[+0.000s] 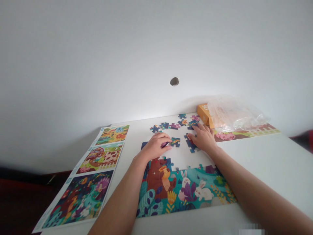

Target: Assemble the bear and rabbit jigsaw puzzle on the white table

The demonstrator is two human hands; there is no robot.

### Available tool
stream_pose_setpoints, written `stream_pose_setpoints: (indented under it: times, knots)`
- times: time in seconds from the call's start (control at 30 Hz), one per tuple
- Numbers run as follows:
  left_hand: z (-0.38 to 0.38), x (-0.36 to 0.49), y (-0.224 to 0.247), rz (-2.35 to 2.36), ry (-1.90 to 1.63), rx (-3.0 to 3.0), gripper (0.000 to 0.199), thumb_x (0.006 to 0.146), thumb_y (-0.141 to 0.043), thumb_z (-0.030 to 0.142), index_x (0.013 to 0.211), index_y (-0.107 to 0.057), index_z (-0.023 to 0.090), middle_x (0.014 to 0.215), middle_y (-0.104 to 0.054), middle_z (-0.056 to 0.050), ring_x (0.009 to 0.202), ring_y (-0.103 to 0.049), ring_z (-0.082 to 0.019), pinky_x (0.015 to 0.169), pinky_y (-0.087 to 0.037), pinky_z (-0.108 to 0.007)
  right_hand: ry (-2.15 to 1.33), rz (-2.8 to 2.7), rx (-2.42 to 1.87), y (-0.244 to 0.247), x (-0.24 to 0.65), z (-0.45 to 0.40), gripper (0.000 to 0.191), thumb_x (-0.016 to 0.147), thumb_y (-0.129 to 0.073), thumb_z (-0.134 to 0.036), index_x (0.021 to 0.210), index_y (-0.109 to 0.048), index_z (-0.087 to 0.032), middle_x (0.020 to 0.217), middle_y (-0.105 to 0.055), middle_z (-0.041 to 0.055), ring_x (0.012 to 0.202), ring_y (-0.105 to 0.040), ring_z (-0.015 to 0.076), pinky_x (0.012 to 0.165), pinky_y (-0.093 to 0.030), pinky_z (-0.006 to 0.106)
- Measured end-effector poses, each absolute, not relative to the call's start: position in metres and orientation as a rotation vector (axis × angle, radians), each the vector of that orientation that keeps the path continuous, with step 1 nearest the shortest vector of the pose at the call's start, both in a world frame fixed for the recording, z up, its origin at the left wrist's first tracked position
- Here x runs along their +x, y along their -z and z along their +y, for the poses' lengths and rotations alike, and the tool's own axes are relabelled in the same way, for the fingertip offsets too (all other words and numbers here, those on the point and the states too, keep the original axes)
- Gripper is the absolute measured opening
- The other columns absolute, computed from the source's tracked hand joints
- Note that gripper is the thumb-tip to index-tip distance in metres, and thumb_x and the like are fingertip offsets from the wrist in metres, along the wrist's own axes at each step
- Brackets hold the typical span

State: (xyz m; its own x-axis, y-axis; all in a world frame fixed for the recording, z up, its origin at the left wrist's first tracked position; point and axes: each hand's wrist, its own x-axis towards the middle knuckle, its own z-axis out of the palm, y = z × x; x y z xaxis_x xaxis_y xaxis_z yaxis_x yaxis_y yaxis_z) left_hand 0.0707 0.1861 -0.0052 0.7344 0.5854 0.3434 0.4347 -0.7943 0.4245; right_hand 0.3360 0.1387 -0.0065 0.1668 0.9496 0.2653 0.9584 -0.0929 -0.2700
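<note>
A partly joined jigsaw puzzle [176, 195] lies on the white table, with a bear and white rabbits in its lower part. Over its upper left side, my left hand [156, 145] is closed on a dark purple puzzle piece [165, 144], seen edge-on between thumb and fingers. Just right of those fingertips lies a loose blue-green puzzle piece [175, 142]. My right hand [204, 136] has its fingers stretched out, thumb by a dark blue puzzle section [191, 145] and fingertips at a patterned piece [193, 124]. Its palm side is hidden.
Several loose puzzle pieces [164, 125] lie toward the wall. A picture sheet [99, 160] with three scenes runs along the left. At the back right are an orange box [204, 114], a clear plastic bag [237, 114] and a farm-scene puzzle [249, 132]. The wall has a hole [174, 81].
</note>
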Motion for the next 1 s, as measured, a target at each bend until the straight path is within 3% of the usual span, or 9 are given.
stream_pose_setpoints:
  times: [0.13, 0.23, 0.4, 0.63, 0.83, 1.0]
  knots:
    - [0.185, 0.068, 0.003, 0.875, -0.687, 2.622, 0.019, 0.086, -0.069, 0.028, 0.103, -0.073, 0.023, 0.106, -0.067, -0.006, 0.102, -0.061, -0.021, 0.098, -0.048, -0.039, 0.012, -1.774, -2.105, 0.008, 0.335, 0.139, 0.035, 0.092, -0.053, -0.047, 0.112, -0.067, -0.022, 0.119, -0.063, 0.0123, 0.115, -0.054, 0.0319, 0.099, -0.036, 0.047]
    - [0.185, 0.069, 0.001, 0.846, -0.688, 2.659, 0.019, 0.086, -0.069, 0.027, 0.104, -0.074, 0.024, 0.119, -0.066, -0.007, 0.112, -0.059, -0.023, 0.104, -0.044, -0.042, 0.033, -1.718, -2.123, 0.007, 0.335, 0.14, 0.03, 0.092, -0.054, -0.044, 0.102, -0.067, -0.02, 0.117, -0.062, 0.0131, 0.11, -0.055, 0.0308, 0.093, -0.04, 0.043]
    - [0.185, 0.074, 0.001, 0.737, -0.61, 2.678, 0.021, 0.087, -0.067, 0.025, 0.107, -0.074, 0.029, 0.119, -0.07, -0.003, 0.111, -0.06, -0.021, 0.103, -0.043, -0.042, 0.007, -1.694, -2.157, 0.009, 0.341, 0.146, 0.021, 0.09, -0.057, -0.039, 0.095, -0.065, -0.02, 0.106, -0.065, 0.0111, 0.107, -0.055, 0.0324, 0.091, -0.039, 0.045]
    - [0.184, 0.074, 0.004, 0.833, -0.644, 2.672, 0.015, 0.086, -0.069, 0.027, 0.1, -0.075, 0.027, 0.109, -0.069, -0.004, 0.107, -0.059, -0.022, 0.101, -0.042, -0.041, -0.007, -1.542, -2.03, 0.007, 0.34, 0.149, 0.033, 0.085, -0.061, -0.03, 0.116, -0.062, -0.018, 0.106, -0.064, 0.0141, 0.103, -0.058, 0.0304, 0.088, -0.041, 0.042]
    - [0.184, 0.074, 0.004, 0.868, -0.627, 2.692, 0.017, 0.086, -0.069, 0.03, 0.101, -0.075, 0.026, 0.108, -0.067, -0.004, 0.106, -0.058, -0.022, 0.101, -0.041, -0.041, -0.244, -1.63, -1.616, -0.001, 0.319, 0.133, 0.027, 0.087, -0.05, -0.025, 0.112, -0.061, -0.021, 0.076, -0.064, 0.0008, 0.07, -0.06, 0.0176, 0.072, -0.044, 0.028]
    - [0.183, 0.075, 0.003, 0.87, -0.646, 2.684, 0.015, 0.084, -0.07, 0.029, 0.099, -0.075, 0.026, 0.106, -0.068, -0.004, 0.102, -0.058, -0.022, 0.1, -0.042, -0.041, -0.363, -1.796, -1.68, 0.004, 0.311, 0.13, 0.027, 0.087, -0.051, -0.024, 0.11, -0.064, -0.022, 0.075, -0.066, 0.0008, 0.07, -0.061, 0.0176, 0.07, -0.043, 0.028]
